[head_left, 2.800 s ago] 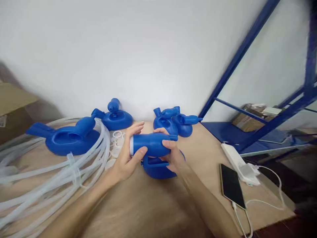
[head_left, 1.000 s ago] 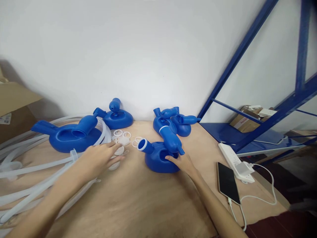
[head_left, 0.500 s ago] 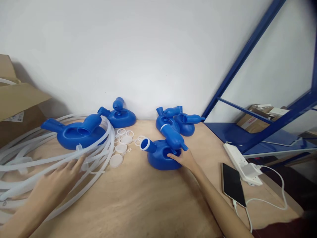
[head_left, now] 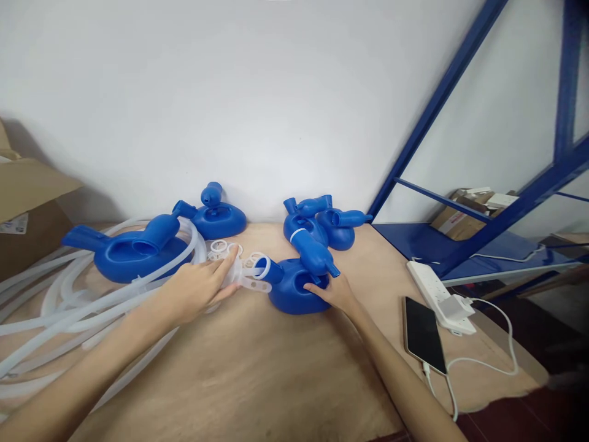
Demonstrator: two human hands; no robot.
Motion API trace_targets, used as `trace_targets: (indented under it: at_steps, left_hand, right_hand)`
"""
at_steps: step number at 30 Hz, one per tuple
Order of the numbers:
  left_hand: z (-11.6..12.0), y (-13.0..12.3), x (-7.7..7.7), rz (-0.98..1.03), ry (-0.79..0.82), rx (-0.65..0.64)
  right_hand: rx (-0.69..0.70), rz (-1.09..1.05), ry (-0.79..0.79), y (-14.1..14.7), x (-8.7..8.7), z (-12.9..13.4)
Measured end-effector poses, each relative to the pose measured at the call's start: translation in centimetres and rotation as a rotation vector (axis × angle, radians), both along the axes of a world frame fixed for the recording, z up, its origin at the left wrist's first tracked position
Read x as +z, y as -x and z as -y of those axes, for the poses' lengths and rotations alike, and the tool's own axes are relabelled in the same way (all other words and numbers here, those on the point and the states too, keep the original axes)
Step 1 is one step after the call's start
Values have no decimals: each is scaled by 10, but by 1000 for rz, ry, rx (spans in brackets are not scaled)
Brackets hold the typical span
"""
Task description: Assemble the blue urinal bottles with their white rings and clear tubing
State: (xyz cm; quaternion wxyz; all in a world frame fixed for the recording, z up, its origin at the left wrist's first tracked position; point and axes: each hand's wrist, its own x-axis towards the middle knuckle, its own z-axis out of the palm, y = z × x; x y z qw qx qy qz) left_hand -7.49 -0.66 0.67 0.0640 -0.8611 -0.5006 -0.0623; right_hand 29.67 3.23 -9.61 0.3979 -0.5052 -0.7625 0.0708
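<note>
In front of me a blue urinal bottle (head_left: pixel 294 296) stands on the wooden table, a white ring around its open neck. My right hand (head_left: pixel 335 291) grips it at the handle opening, thumb inside. A blue bulb-shaped piece (head_left: pixel 315 255) with a white ring lies on top of the bottle. My left hand (head_left: pixel 207 285) pinches a translucent plastic cap with a strap (head_left: pixel 251 282) by the neck. The strap end reaches the neck's rim; whether they touch I cannot tell. Behind the left hand, white rings (head_left: pixel 219 246) are partly hidden.
More blue bottles stand at the back left (head_left: pixel 221 222) and back right (head_left: pixel 338 236), another (head_left: pixel 119 261) amid coiled clear tubing (head_left: pixel 64 294). Rightward are a phone (head_left: pixel 424 334), a power strip (head_left: pixel 435 294) with cables and a blue metal rack (head_left: pixel 414 239). A cardboard box (head_left: pixel 37 190) is far left.
My left hand has moved right from the tubing to the bottle's neck, carrying the translucent cap. The right hand keeps its grip on the bottle. The view has shifted slightly.
</note>
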Motion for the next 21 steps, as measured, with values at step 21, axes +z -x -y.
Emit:
trace_targets:
  at_steps: [21]
  left_hand:
    - [-26, -93, -24, -20, 67, 213]
  right_hand:
    - [-48, -31, -31, 16, 1, 4]
